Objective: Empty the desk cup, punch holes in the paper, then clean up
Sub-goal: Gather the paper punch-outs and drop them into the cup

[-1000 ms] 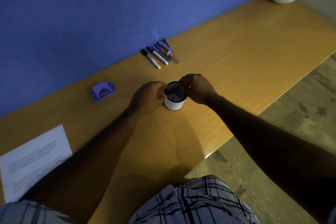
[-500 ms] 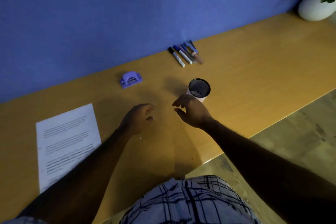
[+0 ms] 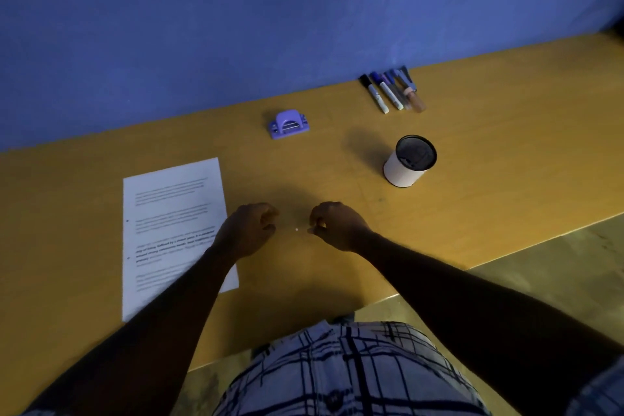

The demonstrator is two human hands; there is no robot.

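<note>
Looks down, in the head view, on a wooden tabletop (image 3: 506, 162) against a blue wall. Finds the cup (image 3: 405, 169) upright to the right, dark inside and seemingly emptied, with pens (image 3: 391, 93) lined up by the wall behind it. Puts the punch (image 3: 288, 125) near the wall at centre and the paper (image 3: 169, 213) flat at the left, well apart from the punch. Shows the left hand (image 3: 248, 230) over the paper's right edge and the right hand (image 3: 337, 224) near it, both loosely curled with nothing visibly gripped; cannot tell whether either touches the tabletop. Notes a tiny white speck (image 3: 296, 230) between them. Judges the paper light, floppy and easily creased: best pinched at an edge after sliding it. Judges the punch small, rigid and light: best gripped by its sides, then pressed on its arched top.
</note>
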